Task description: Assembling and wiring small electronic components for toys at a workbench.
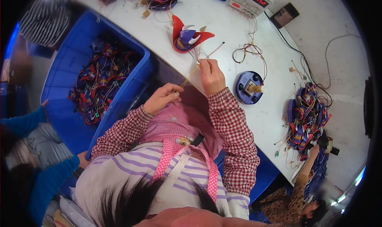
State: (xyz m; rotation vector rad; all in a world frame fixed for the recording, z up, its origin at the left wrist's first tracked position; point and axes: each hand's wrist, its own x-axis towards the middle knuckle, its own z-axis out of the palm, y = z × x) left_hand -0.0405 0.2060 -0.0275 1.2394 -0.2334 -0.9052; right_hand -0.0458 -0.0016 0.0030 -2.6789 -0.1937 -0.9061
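My left hand (pixel 162 98) is closed, pinching one end of some thin yellow wires (pixel 191 76) in front of my apron. At the table's near edge, the fingertips of my right hand (pixel 213 76) are pressed together on the wires' other end. Just beyond lies a red and purple toy part (pixel 187 36) with white horn shapes, and thin leads run from it toward my right fingers. A round blue base (pixel 247 87) with a brass-coloured piece on top sits on the table right of my right hand.
A blue bin (pixel 145 61) at the left holds a pile of similar parts (pixel 99 83). More wired parts (pixel 304 115) are heaped on the white table (pixel 227 32) at right. A power supply (pixel 250 0) with cables stands at the back. Other people are at both sides.
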